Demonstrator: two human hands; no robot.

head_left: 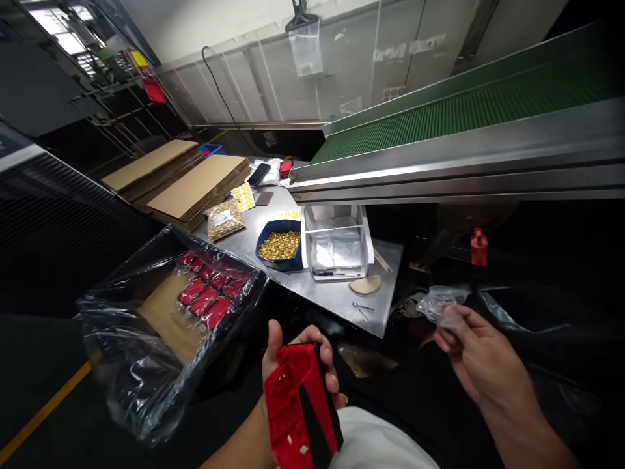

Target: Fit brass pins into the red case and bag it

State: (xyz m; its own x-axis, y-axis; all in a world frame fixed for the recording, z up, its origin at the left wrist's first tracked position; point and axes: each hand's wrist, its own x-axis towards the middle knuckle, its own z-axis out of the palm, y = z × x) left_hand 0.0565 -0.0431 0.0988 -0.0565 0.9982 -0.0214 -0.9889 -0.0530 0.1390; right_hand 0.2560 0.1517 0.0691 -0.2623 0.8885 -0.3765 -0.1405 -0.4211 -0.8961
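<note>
My left hand (pixel 328 371) is closed round a red and black plastic part (pixel 300 407), held low in front of my lap with its ribbed red inside facing up. Small brass-coloured bits show near its upper end. Off to the right, my right hand (pixel 476 355) pinches a crumpled clear plastic bag (pixel 442 301) between thumb and fingers. Whether anything is inside that bag I cannot tell. Left of my hands, a box lined with clear plastic (pixel 141 365) holds several red parts (pixel 209 299) in clear wrapping.
On the metal table (pixel 336 303) stand a blue bin (pixel 266 257) of brass pieces and a white tray (pixel 368 257) of clear bags. Cardboard stacks (pixel 195 189) lie at the back left. A green conveyor (pixel 420 127) slopes up to the right. An orange-red tool (pixel 479 247) hangs beneath it.
</note>
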